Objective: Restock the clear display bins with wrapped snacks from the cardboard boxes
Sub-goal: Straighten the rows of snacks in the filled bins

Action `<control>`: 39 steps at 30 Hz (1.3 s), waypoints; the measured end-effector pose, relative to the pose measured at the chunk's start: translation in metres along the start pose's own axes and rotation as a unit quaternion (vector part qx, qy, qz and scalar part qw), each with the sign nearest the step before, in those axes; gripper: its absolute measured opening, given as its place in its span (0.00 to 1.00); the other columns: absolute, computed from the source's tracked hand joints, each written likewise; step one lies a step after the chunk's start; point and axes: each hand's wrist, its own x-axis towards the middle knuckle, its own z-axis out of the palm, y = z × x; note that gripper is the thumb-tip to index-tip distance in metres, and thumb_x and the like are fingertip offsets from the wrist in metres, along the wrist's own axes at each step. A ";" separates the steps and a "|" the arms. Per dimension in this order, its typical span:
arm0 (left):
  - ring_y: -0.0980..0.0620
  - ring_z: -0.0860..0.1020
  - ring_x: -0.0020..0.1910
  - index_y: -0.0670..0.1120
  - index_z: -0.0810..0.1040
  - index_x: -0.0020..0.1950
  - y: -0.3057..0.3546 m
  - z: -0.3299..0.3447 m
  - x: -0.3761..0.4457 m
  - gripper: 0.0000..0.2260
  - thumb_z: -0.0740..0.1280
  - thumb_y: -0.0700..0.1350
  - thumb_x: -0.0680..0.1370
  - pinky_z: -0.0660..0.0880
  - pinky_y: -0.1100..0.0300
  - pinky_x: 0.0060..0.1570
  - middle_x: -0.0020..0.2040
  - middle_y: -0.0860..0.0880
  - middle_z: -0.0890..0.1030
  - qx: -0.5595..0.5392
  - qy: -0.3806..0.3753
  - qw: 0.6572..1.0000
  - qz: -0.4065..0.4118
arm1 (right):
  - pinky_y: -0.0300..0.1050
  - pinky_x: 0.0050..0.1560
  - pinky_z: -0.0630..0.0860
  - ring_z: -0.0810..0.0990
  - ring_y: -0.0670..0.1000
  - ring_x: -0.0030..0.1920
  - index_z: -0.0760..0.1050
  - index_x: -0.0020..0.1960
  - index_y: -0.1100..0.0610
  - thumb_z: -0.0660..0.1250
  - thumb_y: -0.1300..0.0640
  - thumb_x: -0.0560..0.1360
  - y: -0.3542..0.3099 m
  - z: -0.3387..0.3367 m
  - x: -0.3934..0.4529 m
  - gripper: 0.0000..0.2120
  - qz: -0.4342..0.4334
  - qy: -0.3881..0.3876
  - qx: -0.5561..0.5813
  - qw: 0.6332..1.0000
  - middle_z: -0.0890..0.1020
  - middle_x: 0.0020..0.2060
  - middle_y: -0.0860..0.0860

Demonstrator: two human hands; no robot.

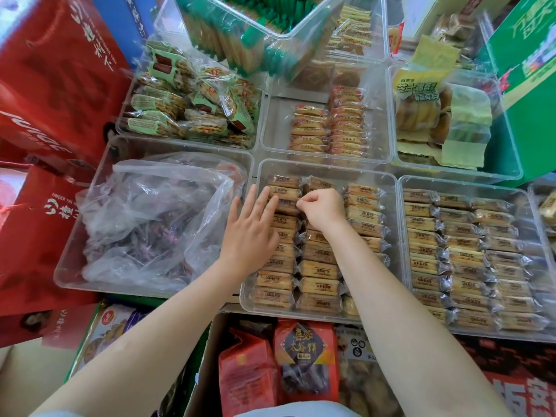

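1. In the centre bin [391,188], directly below my head camera, the wrapped snacks [319,267] lie flat in three columns; each packet's long axis runs left to right, so the crimped ends of neighbouring columns meet.
2. My left hand [251,233] lies released, fingers straight and spread, resting on the left column near the bin's far end.
3. My right hand [323,207] is curled, thumb and fingers pinching the crimped end of one packet at the top of the middle column.
4. The bin to the right [403,188] holds similar packets [460,257] in three columns with the same left-right axis.
5. The bin to the left [99,176] holds a crumpled clear plastic bag [156,218]; its dark contents are too blurred for me to identify.
6. Farther bins hold green-labelled round crackers [192,106], red-wrapped biscuits [331,130], and yellow-labelled bags of buns [421,109].
7. A tilted bin of green-wrapped packs [240,37] rests on the rear bins, cut off by the top edge.
8. Below the centre bin, an open cardboard box [207,356] contains red and dark pouches [304,356]; my forearms hide part of it.
9. Red cartons [51,85] stand at the left and a green carton [529,55] at the right, both cropped.
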 end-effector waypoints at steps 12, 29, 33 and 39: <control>0.46 0.38 0.81 0.44 0.53 0.82 0.008 -0.007 0.004 0.28 0.47 0.55 0.84 0.36 0.41 0.77 0.83 0.46 0.51 0.112 -0.083 0.990 0.024 | 0.48 0.53 0.79 0.82 0.54 0.50 0.86 0.48 0.56 0.69 0.52 0.79 -0.001 0.005 0.002 0.10 -0.020 -0.036 -0.111 0.993 0.85 0.48 0.51; 0.44 0.47 0.82 0.46 0.47 0.83 0.010 -0.006 0.004 0.31 0.43 0.61 0.83 0.34 0.41 0.77 0.83 0.43 0.49 0.143 -0.121 0.979 0.086 | 0.44 0.42 0.68 0.73 0.51 0.46 0.82 0.53 0.53 0.67 0.53 0.80 0.016 0.013 -0.023 0.07 -0.117 0.016 -0.199 0.973 0.73 0.48 0.48; 0.45 0.46 0.82 0.49 0.47 0.83 0.009 -0.006 0.004 0.30 0.43 0.62 0.84 0.35 0.38 0.77 0.83 0.46 0.48 0.146 -0.131 0.977 0.086 | 0.43 0.40 0.67 0.77 0.52 0.49 0.84 0.53 0.53 0.67 0.53 0.80 0.023 0.015 -0.027 0.08 -0.137 0.022 -0.179 0.974 0.76 0.47 0.47; 0.47 0.47 0.82 0.51 0.50 0.83 0.010 -0.006 0.005 0.29 0.43 0.62 0.84 0.36 0.39 0.77 0.83 0.47 0.50 0.130 -0.128 0.980 0.082 | 0.44 0.42 0.70 0.79 0.53 0.56 0.83 0.54 0.51 0.67 0.48 0.79 0.021 0.005 -0.025 0.09 -0.139 -0.010 -0.194 0.971 0.79 0.54 0.49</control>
